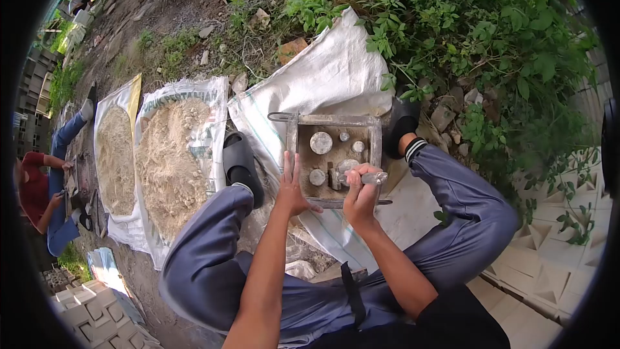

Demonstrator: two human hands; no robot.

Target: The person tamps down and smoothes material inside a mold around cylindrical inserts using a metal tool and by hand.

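A rectangular frame (336, 119) with projecting side bars lies between my feet, with sand-coloured material inside. Several round, pale metal-looking pieces sit in it, among them a large disc (321, 143) and a smaller disc (317, 177). My left hand (293, 189) is open against the frame's left side, fingers stretched out and thumb apart. Over the frame's near right part, my right hand (361, 195) is closed around the handle of a small hammer (381, 178). Its blocky head points left, low over the sand, beside the smaller disc; whether it touches anything I cannot tell.
A white woven sack (323, 58) lies under and beyond the frame. To the left, sand heaps (174, 148) rest on spread sacks. Farther left sits another person (39, 187). Leafy plants (465, 39) border the right, near patterned pale blocks (549, 245).
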